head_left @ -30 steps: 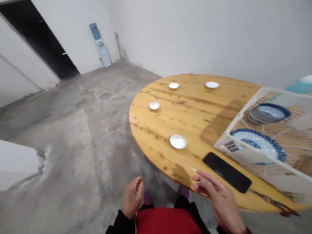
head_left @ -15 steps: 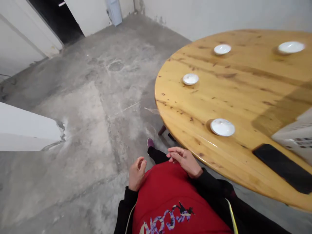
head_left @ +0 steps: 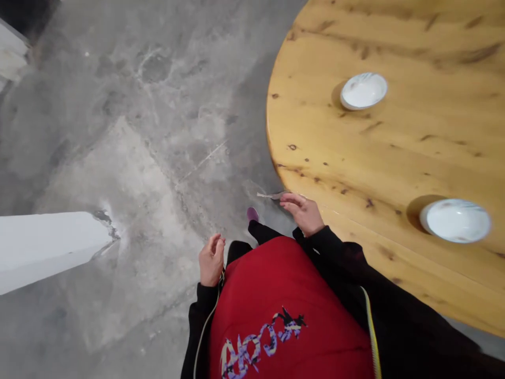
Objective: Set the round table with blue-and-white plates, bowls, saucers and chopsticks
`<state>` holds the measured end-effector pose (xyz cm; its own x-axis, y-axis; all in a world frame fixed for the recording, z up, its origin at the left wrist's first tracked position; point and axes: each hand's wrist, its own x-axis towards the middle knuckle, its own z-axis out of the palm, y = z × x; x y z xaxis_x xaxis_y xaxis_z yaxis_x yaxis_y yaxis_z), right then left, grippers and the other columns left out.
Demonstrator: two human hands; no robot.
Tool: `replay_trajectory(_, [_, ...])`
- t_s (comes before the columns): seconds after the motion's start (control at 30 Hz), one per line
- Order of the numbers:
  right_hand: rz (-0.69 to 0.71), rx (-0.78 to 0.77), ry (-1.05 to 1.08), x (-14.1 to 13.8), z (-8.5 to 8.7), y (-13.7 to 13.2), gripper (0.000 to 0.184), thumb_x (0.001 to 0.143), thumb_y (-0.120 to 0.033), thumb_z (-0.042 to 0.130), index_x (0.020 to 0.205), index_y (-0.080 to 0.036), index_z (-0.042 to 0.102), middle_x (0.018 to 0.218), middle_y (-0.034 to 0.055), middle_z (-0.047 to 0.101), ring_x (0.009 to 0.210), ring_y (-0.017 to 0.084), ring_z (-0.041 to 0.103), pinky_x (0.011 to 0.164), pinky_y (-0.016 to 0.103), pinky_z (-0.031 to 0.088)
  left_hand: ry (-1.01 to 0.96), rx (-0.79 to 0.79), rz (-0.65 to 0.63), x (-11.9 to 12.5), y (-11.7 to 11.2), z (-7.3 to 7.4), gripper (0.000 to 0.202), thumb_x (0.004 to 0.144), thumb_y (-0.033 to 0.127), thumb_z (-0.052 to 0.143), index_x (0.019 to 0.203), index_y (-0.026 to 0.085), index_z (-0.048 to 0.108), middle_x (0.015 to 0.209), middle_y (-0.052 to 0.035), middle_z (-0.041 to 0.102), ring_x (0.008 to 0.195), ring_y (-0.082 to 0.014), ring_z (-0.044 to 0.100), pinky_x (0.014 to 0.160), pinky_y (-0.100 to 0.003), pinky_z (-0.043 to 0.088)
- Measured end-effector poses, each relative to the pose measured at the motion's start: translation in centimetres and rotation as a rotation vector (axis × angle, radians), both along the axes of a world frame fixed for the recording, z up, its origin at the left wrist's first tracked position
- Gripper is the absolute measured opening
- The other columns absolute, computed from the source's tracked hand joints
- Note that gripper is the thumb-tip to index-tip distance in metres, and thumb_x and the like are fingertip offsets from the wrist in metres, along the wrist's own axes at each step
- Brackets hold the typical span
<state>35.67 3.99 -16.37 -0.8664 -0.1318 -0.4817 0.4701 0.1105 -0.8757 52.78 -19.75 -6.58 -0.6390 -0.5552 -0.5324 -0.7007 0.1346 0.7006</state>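
My left hand (head_left: pixel 212 260) hangs by the left side of the red shirt, fingers loosely curled and thumb apart, holding nothing. My right hand (head_left: pixel 303 215) hovers at the near left edge of the round wooden table (head_left: pixel 394 163), its fingers stretched out and bare. Beyond its fingertips a thin pale strip (head_left: pixel 270 195) shows against the floor; I cannot tell what it is. Two small white bowls rest upright on the tabletop, apart from both hands: a farther bowl (head_left: pixel 364 91) and a nearer bowl (head_left: pixel 456 221) to the right.
Grey concrete floor (head_left: pixel 158 158) spreads to the left and ahead. A white pillar or wall end (head_left: pixel 55 247) with a chipped base juts in from the left. One purple shoe (head_left: pixel 253 214) shows on the floor beside the table.
The view has tilted down and come closer to the table. The black phone-like object and two farther dishes have left the picture. My right hand has moved forward, away from the shirt.
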Motion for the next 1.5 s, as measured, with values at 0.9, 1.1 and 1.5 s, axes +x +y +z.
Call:
replay_trajectory(0.9, [0.275,0.329,0.078,-11.4,3.3,-25.7,0.03,0.084,-0.018,0.052,0.107,-0.017,0.073,0.08,0.0045,0.078,0.072,0.019,0.073,0.073,0.028,0.055,0.206,0.017,-0.572,-28.5,-25.6,-2.5,0.05,0.086,0.056,0.054,0.109,0.015,0.07,0.107,-0.0158,0.078,0.103,-0.0294,0.075,0.093,-0.041,0.056])
replay_trajectory(1.1, [0.194,0.508,0.338,-15.9,5.6,-26.8,0.039,0.095,-0.03,0.044,0.124,-0.018,0.068,0.103,0.0087,0.079,0.096,0.023,0.075,0.086,0.032,0.052,0.265,0.033,-0.861,-37.4,-23.1,-2.3,0.046,0.09,0.053,0.047,0.11,0.018,0.07,0.105,-0.0121,0.079,0.098,-0.0258,0.075,0.091,-0.037,0.057])
replay_trajectory(1.5, [0.083,0.452,0.377,-37.5,7.0,-26.4,0.037,0.096,-0.026,0.044,0.122,-0.019,0.069,0.101,0.0074,0.08,0.097,0.022,0.075,0.085,0.029,0.049,0.145,-0.15,-1.03,-56.4,-24.6,-2.4,0.058,0.087,0.064,0.043,0.109,0.02,0.072,0.117,-0.0134,0.078,0.111,-0.0269,0.074,0.095,-0.033,0.058])
